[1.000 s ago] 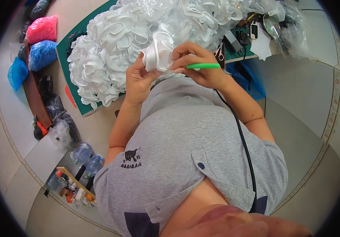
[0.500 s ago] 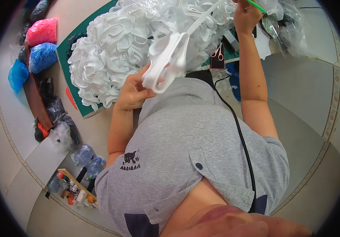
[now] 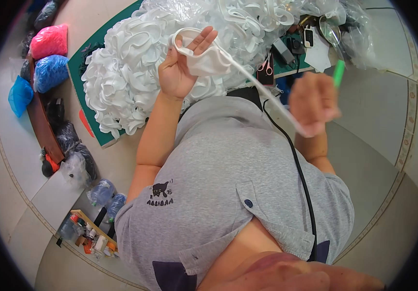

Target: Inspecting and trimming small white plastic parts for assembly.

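Note:
A coil of flat white strap [image 3: 209, 62] is looped round the thumb and fingers of my left hand [image 3: 177, 77], which holds it above the table edge with the fingertips up. One length of the strap runs taut, down and right, to my right hand [image 3: 313, 104]. That hand is closed and smeared by motion, pinching the strap at its lower side. A bright green stick-like thing [image 3: 339, 73] juts from its upper right; its kind is blurred. Behind my left hand lies a large heap of white strap loops [image 3: 126, 72].
The green table [image 3: 76, 70] bears the heap, clear plastic, pink-handled scissors [image 3: 265, 63] and a grey box [image 3: 282, 52]. A black cable [image 3: 294, 155] crosses my shirt. Pink [image 3: 49, 42] and blue bags [image 3: 51, 72] sit at the left, bottles and a wooden box [image 3: 90, 228] lower left.
My right hand has come down from the table's far right side, drawing the strap with it. My left hand has risen and turned, its fingers now through the coil.

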Demonstrator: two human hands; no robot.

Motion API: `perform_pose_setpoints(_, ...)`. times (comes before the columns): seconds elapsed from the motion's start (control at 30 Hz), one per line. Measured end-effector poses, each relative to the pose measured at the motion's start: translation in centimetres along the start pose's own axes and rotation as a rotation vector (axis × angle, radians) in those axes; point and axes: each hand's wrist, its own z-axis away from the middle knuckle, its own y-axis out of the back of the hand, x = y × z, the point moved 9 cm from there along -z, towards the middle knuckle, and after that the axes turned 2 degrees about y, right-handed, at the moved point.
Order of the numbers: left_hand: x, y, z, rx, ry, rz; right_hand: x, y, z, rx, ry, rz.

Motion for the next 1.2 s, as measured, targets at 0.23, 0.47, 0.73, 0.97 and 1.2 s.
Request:
perform_pose_setpoints(0.23,-2.7,-2.2,1.1,-0.192,0.16,-0.006,-6.0,6.9,8.0,0.584,0.144,0.481)
perform_pose_setpoints(0.47,-5.9,-1.3,5.3,0.254,0.445,-0.518,-17.3,18.1,20.3,1.366,0.727,0.894)
perform_pose_setpoints(0.73,-1.4,0.2,4.8,0.185,0.149,-0.221,-8.2,17.5,24.0,0.925,-1.298,1.474)
perform_pose_setpoints(0.97,-3.5,-1.3,3.6,0.172,0.259,0.046,1.6,9.7,7.4,0.739,-0.346,1.178)
perform_pose_setpoints(1.2,-4.9,-0.9,4.6,0.222,0.409,0.216,5.5,0.7,-2.6,-0.174,0.197,1.879)
